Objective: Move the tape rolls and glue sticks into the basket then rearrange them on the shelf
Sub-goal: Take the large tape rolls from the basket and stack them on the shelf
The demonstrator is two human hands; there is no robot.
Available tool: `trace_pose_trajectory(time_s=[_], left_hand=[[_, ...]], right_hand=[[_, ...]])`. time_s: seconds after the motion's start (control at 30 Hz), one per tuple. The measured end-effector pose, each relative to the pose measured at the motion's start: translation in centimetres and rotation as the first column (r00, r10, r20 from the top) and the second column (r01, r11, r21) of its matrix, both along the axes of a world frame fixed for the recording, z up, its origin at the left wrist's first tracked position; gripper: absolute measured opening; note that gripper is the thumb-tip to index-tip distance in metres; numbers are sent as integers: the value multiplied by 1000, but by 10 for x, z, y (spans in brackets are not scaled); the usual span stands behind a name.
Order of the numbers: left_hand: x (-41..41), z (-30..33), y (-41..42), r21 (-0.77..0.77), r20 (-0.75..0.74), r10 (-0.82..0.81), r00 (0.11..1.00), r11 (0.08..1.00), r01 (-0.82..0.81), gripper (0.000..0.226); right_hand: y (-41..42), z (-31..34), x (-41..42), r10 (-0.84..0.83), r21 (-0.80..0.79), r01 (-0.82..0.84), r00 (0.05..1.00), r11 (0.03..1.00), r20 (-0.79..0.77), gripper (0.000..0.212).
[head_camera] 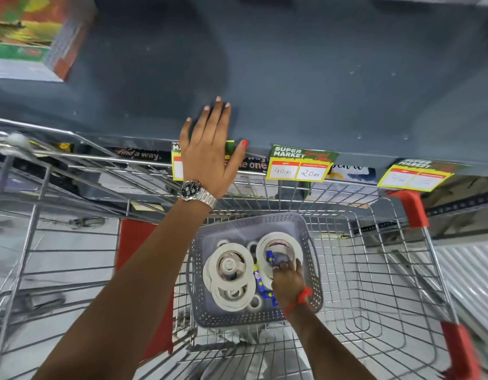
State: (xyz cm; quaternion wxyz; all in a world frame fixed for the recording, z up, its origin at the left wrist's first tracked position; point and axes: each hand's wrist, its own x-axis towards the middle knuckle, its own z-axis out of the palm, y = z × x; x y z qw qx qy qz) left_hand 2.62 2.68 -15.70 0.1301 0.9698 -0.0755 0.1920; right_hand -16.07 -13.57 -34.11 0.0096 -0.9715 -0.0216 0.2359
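Note:
A grey perforated basket (314, 250) sits inside a wire shopping cart. It holds several white tape rolls (232, 266) and blue glue sticks (257, 278). My right hand (288, 281) reaches down into the basket, fingers curled around a blue glue stick (271, 257) that lies over a large tape roll (278, 238). My left hand (210, 152), with a silver watch on the wrist, rests flat with fingers spread on the front edge of the dark grey shelf (292, 86), holding nothing.
The wire cart (374, 270) with red corner guards stands against the shelf front. Yellow price tags (297, 168) hang from the shelf edge. A colourful box (31, 37) stands at the shelf's left end. Notebooks fill the lower shelf behind the cart.

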Motion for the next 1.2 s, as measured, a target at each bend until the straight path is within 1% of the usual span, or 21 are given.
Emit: trace_pose_trajectory(time_s=[0.03, 0.07, 0.13, 0.17, 0.2, 0.27, 0.3, 0.33, 0.4, 0.43, 0.47, 0.53, 0.6, 0.63, 0.77, 0.9, 0.97, 1.07, 1.1, 1.13, 1.2], left_hand=[[0, 0, 0, -3, -8, -3, 1000, 1000, 2, 61], [-1, 1, 0, -5, -18, -4, 1000, 1000, 4, 61], [-1, 3, 1, 0, -38, -5, 999, 1000, 5, 62], [-1, 4, 1, 3, -47, -7, 999, 1000, 7, 63], [-1, 5, 1, 5, -57, -11, 998, 1000, 11, 63], [-2, 7, 1, 4, -71, -21, 997, 1000, 21, 63], [-2, 8, 2, 5, -78, -22, 997, 1000, 22, 64], [-2, 8, 2, 4, -84, -24, 996, 1000, 24, 64], [-3, 10, 1, 2, -85, -28, 996, 1000, 28, 64], [-3, 10, 2, 6, -87, -28, 996, 1000, 29, 64], [-3, 10, 2, 10, -93, -28, 995, 1000, 29, 64], [-4, 11, 3, 17, -106, -29, 994, 999, 31, 65], [-5, 11, 3, 18, -116, -34, 993, 999, 37, 67], [-5, 12, 2, 17, -118, -35, 992, 999, 38, 67], [-5, 12, 1, 20, -122, -25, 992, 999, 28, 67], [-4, 13, 2, 30, -123, -26, 992, 999, 30, 67], [-4, 14, 2, 29, -117, -28, 993, 999, 32, 67], [-4, 14, 1, 20, -110, -26, 994, 999, 29, 67], [-3, 14, 1, 18, -105, -27, 994, 999, 29, 67], [-3, 13, 1, 15, -102, -27, 994, 999, 29, 66], [-3, 13, 1, 13, -98, -31, 995, 999, 32, 65]], right_hand=[[2, 8, -2, -16, -2, 16, 998, 1000, 60, 18], [5, 13, -3, -29, 8, 28, 994, 1000, 101, 13], [10, 28, -2, -73, 66, 67, 993, 996, 93, 22], [13, 36, -1, -97, 99, 86, 989, 991, 115, 25], [16, 45, 2, -114, 150, 91, 981, 985, 159, 27], [24, 67, 3, -155, 321, 55, 943, 945, 295, 38], [30, 79, 3, -188, 408, 16, 904, 913, 385, 40], [36, 90, 3, -224, 469, -36, 844, 882, 487, 39], [45, 121, 3, -305, 535, -128, 702, 835, 644, 33], [47, 133, 6, -355, 557, -156, 625, 816, 695, 30], [47, 146, 12, -396, 564, -177, 547, 806, 737, 29], [37, 174, 29, -471, 586, -197, 425, 786, 773, 35], [17, 203, 54, -492, 574, -206, 340, 793, 802, 34], [4, 215, 67, -485, 555, -183, 321, 811, 814, 35], [-54, 244, 115, -463, 486, 45, 393, 873, 795, 44], [-96, 248, 146, -447, 388, 223, 474, 894, 759, 43], [-109, 245, 153, -436, 336, 280, 508, 899, 743, 41], [-119, 239, 160, -409, 257, 325, 611, 910, 677, 35], [-119, 238, 163, -410, 241, 340, 632, 909, 658, 35], [-118, 237, 164, -421, 243, 352, 630, 904, 653, 35], [-111, 234, 160, -439, 291, 336, 572, 896, 693, 40]])
